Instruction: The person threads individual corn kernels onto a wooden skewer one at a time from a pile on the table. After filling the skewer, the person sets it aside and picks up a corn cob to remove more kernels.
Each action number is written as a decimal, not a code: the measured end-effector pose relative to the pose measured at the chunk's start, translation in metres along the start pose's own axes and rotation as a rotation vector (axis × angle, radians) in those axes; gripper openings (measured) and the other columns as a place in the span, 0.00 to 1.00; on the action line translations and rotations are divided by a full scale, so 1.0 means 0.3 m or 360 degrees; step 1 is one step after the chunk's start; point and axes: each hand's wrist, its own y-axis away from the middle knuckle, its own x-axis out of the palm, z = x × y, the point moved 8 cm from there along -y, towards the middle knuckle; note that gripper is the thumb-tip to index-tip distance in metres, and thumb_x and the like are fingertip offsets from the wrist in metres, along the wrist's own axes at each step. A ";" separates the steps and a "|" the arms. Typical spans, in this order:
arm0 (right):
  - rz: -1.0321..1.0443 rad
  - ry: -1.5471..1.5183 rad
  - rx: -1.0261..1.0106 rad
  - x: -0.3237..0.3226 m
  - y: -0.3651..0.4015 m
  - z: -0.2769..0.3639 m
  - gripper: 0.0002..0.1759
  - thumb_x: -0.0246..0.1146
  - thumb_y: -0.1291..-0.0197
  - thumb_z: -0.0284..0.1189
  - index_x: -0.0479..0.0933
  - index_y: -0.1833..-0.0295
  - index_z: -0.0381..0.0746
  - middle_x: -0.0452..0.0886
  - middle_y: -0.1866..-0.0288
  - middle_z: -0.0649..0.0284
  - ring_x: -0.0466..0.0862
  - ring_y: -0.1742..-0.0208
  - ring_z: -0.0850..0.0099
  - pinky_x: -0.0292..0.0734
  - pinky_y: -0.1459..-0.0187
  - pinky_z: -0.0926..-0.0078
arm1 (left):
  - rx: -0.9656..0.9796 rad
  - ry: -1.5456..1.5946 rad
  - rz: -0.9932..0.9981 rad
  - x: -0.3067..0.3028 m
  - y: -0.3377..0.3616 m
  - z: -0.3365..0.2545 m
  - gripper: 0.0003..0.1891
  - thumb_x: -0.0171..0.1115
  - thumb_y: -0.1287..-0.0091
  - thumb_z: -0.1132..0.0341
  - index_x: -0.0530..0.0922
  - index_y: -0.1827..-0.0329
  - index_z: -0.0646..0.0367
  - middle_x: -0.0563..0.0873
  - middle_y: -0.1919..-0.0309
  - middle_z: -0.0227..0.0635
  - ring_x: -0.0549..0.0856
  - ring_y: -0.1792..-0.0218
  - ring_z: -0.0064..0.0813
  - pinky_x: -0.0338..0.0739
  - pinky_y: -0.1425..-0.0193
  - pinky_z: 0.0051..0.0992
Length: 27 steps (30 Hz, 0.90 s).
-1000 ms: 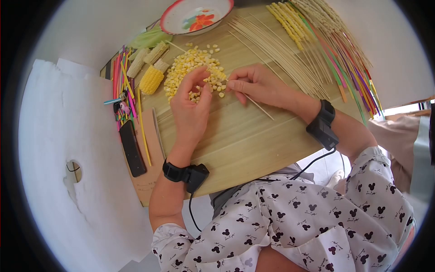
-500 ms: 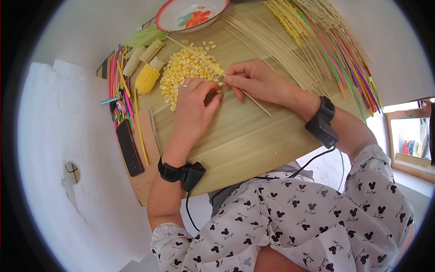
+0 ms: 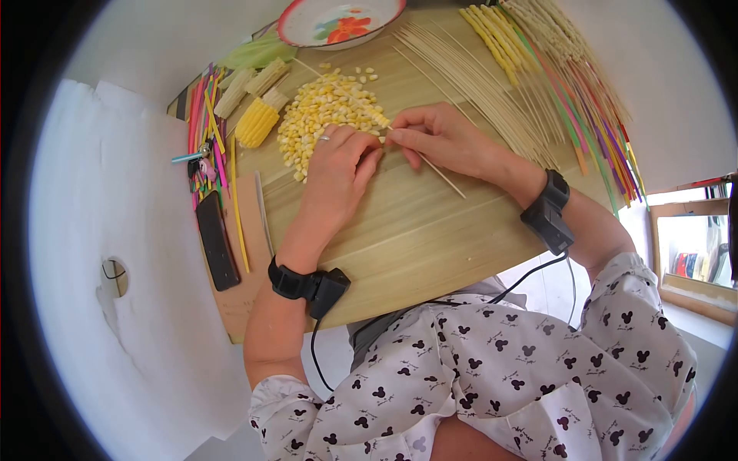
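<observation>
Pinched closed in the right hand (image 3: 443, 139), a bamboo skewer (image 3: 446, 180) is slanted away over the corn-kernel pile (image 3: 314, 107); nearer the pile, the left hand (image 3: 336, 173) is half-curled, contents indeterminable.

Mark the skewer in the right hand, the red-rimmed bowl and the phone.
Skewer (image 3: 446, 179): head view, its bare near length.
Red-rimmed bowl (image 3: 347, 30): head view, the red print inside.
Phone (image 3: 217, 241): head view, middle of its dark face.
</observation>
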 end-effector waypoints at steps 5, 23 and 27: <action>-0.0025 -0.0023 0.0056 -0.007 0.006 0.019 0.12 0.57 0.30 0.31 0.78 0.61 0.33 0.77 0.78 0.70 0.74 0.75 0.84 0.68 0.72 0.83 | -0.0295 0.0221 -0.0195 -0.022 0.006 0.060 0.05 0.65 0.38 0.72 0.80 0.61 0.62 0.81 0.67 0.38 0.80 0.65 0.35 0.75 0.61 0.31; 0.0055 -0.0015 0.0089 0.017 0.011 0.025 0.10 0.57 0.30 0.31 0.77 0.62 0.36 0.72 0.80 0.75 0.69 0.78 0.88 0.61 0.74 0.86 | -0.0857 0.1869 -0.0871 -0.095 0.059 0.377 0.10 0.61 0.31 0.71 0.81 0.51 0.67 0.85 0.65 0.39 0.77 0.71 0.16 0.70 0.66 0.17; 0.0020 -0.0014 0.0101 0.022 0.012 0.007 0.11 0.57 0.30 0.32 0.77 0.63 0.37 0.72 0.80 0.76 0.68 0.78 0.88 0.61 0.75 0.86 | -0.0832 0.1994 -0.0904 -0.094 0.064 0.397 0.10 0.62 0.31 0.71 0.80 0.51 0.67 0.85 0.64 0.39 0.77 0.71 0.16 0.70 0.67 0.18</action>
